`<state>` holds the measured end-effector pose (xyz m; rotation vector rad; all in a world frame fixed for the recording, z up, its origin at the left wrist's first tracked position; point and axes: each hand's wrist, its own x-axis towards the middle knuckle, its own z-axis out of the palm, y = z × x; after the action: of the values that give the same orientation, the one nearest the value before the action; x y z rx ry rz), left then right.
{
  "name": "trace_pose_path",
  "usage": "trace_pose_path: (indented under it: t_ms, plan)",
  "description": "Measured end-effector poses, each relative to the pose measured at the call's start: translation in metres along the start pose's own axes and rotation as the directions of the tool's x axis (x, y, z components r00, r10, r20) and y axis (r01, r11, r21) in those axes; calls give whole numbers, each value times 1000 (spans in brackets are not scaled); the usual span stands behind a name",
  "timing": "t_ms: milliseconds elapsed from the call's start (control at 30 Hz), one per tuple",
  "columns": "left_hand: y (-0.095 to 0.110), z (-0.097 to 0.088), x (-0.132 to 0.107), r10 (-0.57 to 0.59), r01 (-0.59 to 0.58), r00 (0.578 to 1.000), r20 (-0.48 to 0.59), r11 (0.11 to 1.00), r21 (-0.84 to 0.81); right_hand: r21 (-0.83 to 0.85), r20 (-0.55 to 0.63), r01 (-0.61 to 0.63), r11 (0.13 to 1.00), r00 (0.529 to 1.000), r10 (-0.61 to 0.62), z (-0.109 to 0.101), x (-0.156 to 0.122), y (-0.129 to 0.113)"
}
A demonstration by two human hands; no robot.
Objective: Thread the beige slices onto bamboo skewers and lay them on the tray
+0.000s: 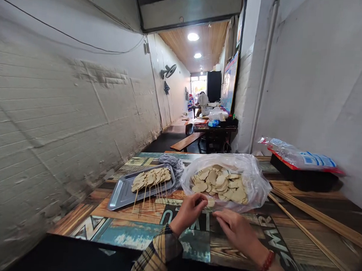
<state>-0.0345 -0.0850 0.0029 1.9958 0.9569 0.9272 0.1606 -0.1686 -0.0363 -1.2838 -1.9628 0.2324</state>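
My left hand (190,212) is closed, its thumb and fingers pinched at the edge of a pale, thin food slice (210,202). Just to the right, my right hand (239,230) has its fingers pressed together, their tips close to that slice; whatever they grip is too small to make out. Beyond both hands lies an open clear plastic bag (258,196) full of similar beige slices (218,180). On the left, a metal tray (117,196) carries several skewers (151,179) threaded with slices, their bare stick ends sticking out over the near rim.
Long bamboo sticks (319,213) lie across the right of the patterned table (127,234). Behind them sits a black container (306,176) with plastic packaging (307,157) on top. A grey cloth (172,162) is bunched behind the tray. Farther back stands a wooden bench (186,141).
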Motion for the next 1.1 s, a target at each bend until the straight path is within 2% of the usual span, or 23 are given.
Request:
trace_pose_path:
  t_ms: [100,200,267,333,400,500,600,800,1000,1100]
  plan:
    - [-23,1,24,-113,102,983,-146,991,-86,217,-76,-170,961,979,190,2,14,14]
    - [-39,3,45,-34,73,970,-239,985,154,491,-88,-352,797,890,447,5,34,24]
    - [-45,6,55,40,46,974,-224,929,367,633,-46,-391,669,843,536,8,47,28]
    - [-47,9,60,56,51,982,-181,841,538,684,-19,-391,616,835,551,12,60,30]
    - [-47,12,61,22,83,988,-151,750,656,691,-2,-391,608,840,542,16,71,31]
    - [-48,15,61,-48,143,988,-148,655,742,701,19,-392,596,845,534,22,84,33]
    - [-52,15,61,-86,176,984,-156,615,768,710,31,-392,585,847,530,26,90,37]
    - [-61,11,61,-116,201,979,-166,655,729,716,72,-403,570,855,514,26,87,41]
    - [-63,9,62,-142,242,967,-211,766,596,705,90,-417,574,855,511,21,84,42]
    - [-64,8,65,-104,203,968,-228,857,473,699,84,-421,578,851,518,22,83,43]
